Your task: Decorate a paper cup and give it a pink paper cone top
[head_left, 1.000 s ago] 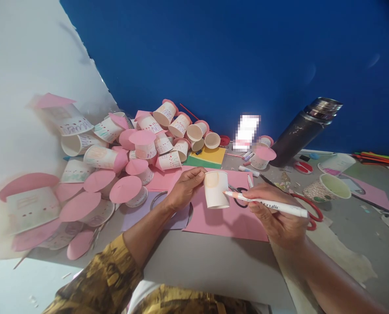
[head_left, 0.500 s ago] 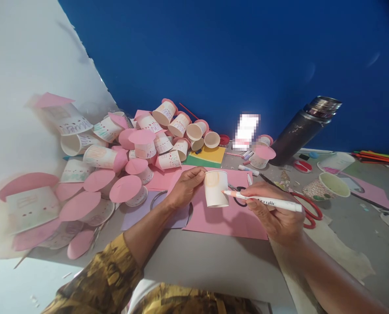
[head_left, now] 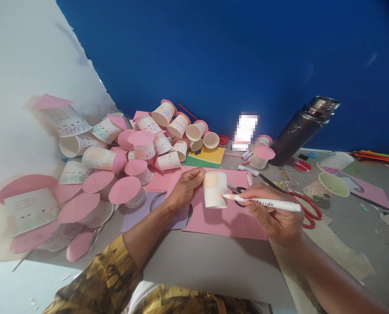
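A white paper cup [head_left: 215, 194] with a pale orange arch drawn near its rim is pinched at the upper left edge by my left hand [head_left: 188, 188]. In my right hand [head_left: 276, 216] lies a white acrylic marker [head_left: 276, 205], its peach tip at the cup's lower right side. Whether the tip touches the cup is hard to tell. Below both hands is a pink paper sheet [head_left: 227, 226]. Scissors with black handles [head_left: 242, 196] lie on it, partly hidden behind the marker and my right hand.
Several decorated cups with pink paper tops [head_left: 125, 189] are heaped on the left. A dark metal flask [head_left: 301, 131] stands at the back right, near red-handled scissors [head_left: 308, 209] and a patterned cup [head_left: 325, 186]. A lit, blurred screen [head_left: 246, 131] leans at the back wall.
The marker tip has moved slightly down along the cup's right side, together with my right hand. My left hand keeps its hold on the cup.
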Demonstrator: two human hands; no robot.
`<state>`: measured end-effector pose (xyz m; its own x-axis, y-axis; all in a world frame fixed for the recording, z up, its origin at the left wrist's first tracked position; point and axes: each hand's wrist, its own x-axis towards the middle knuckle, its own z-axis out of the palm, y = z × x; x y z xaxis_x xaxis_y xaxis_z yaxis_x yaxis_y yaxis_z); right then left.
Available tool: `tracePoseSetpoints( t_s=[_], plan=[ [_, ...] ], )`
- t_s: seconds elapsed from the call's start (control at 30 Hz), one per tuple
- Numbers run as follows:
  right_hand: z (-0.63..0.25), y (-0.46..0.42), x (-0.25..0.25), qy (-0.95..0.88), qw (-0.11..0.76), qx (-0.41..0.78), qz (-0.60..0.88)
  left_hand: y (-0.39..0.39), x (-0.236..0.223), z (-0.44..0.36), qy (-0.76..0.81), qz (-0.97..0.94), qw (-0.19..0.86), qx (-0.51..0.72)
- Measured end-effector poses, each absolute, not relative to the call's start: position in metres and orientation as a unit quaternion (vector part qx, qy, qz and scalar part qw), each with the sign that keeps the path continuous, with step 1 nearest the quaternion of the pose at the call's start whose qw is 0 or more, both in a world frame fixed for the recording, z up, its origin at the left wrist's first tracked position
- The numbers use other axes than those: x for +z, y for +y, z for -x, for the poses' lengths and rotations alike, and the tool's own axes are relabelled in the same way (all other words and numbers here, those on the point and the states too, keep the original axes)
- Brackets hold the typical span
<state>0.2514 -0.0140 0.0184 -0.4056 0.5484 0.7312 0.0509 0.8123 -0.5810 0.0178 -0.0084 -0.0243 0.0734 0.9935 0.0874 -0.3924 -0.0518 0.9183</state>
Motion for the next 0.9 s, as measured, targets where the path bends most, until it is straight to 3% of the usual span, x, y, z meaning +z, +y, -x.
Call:
tracePoseSetpoints(
  t_s=[0.9],
  plan=[
    [-0.2519,-0.0164,0.0191,-0.801,0.506,0.257,0.192,-0.0094,-0.0239,-0.0213,0.347,-0.417,0.609,0.578]
  ],
)
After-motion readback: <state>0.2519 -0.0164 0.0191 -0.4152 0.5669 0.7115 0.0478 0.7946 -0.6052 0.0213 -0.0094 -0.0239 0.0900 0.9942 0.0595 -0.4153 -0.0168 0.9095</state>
